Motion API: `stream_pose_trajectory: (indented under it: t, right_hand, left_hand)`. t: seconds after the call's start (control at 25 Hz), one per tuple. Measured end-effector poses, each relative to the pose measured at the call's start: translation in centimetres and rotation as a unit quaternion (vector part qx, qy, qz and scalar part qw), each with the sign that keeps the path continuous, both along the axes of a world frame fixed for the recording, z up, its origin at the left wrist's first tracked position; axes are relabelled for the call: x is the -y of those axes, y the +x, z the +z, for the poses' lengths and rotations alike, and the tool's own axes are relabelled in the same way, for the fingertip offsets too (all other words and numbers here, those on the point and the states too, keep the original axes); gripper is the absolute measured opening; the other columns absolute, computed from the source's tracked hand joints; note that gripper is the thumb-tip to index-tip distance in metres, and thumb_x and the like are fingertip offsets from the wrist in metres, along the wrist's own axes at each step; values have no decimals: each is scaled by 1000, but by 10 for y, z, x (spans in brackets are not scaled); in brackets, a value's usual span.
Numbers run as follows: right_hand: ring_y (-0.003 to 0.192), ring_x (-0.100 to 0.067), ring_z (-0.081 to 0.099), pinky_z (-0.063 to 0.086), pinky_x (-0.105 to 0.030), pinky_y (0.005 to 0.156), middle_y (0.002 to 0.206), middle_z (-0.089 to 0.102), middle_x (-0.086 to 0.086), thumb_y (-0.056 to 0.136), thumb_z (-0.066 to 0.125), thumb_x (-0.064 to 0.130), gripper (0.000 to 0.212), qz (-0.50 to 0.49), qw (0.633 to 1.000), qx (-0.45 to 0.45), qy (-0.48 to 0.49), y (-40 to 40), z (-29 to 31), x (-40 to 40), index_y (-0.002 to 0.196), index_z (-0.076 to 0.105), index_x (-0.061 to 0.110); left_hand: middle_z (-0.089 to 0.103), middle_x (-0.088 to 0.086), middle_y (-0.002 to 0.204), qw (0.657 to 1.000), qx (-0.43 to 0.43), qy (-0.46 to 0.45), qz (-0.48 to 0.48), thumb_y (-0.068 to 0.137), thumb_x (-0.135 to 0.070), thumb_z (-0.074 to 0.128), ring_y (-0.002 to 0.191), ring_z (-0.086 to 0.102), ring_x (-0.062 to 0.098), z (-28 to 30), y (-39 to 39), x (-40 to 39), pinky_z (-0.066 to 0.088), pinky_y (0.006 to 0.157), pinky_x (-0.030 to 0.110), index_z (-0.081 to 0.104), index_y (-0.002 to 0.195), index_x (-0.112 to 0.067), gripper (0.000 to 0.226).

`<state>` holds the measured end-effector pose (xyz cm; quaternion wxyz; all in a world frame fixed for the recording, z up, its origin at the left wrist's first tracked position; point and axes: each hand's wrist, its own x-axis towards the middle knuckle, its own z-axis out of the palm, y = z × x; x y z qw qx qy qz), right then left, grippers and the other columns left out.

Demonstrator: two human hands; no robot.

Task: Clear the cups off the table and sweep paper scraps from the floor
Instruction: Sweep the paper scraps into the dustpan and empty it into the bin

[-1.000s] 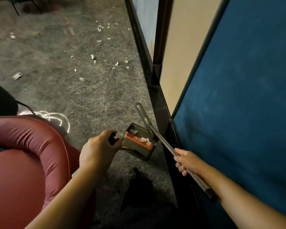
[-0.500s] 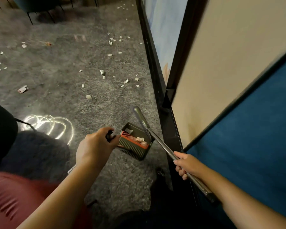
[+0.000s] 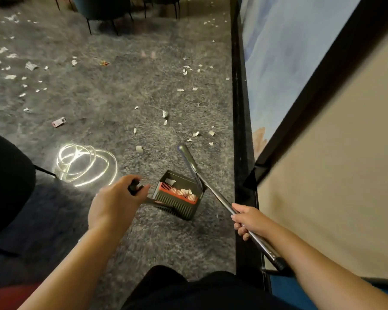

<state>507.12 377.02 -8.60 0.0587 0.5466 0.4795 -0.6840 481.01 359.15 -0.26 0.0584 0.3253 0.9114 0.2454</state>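
Paper scraps (image 3: pixel 139 149): small white torn pieces, scattered over the grey carpet (image 3: pixel 121 90) from the near middle to the far left and along the black skirting on the right; the farthest ones blur into specks. A few more lie inside the dustpan (image 3: pixel 177 194), a dark ribbed pan with an orange comb strip, standing on the carpet near the centre. Dustpan handle: mostly hidden under the left hand (image 3: pixel 115 203), which curls round its black grip. Broom (image 3: pixel 213 191): metal shaft running from the right hand (image 3: pixel 248 221), whose fingers wrap it, down to a head resting just beyond the pan's right edge; bristles cannot be made out. One pinkish card-like item (image 3: pixel 58 122) lies to the left, too small to identify. Coiled glowing light strip (image 3: pixel 83 163): on the floor left of the pan. Dark chair legs (image 3: pixel 89 26) at the far edge, seats cut off. Black rounded shape at the left margin, unidentifiable. Panelled wall (image 3: pixel 334 153) on the right, blurred.
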Motion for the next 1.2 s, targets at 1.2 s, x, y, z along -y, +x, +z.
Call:
stream_pose_trajectory:
  t: [1.2]
  right_hand:
    - [33, -6, 34, 28, -15, 32, 62, 41, -7, 98, 42, 3, 62, 177, 981, 67, -38, -518, -71, -305, 152, 16, 20]
  left_hand:
    - [70, -3, 90, 970, 89, -144, 177, 79, -59, 64, 80, 65, 21, -85, -428, -189, 53, 67, 30, 65, 116, -35, 45]
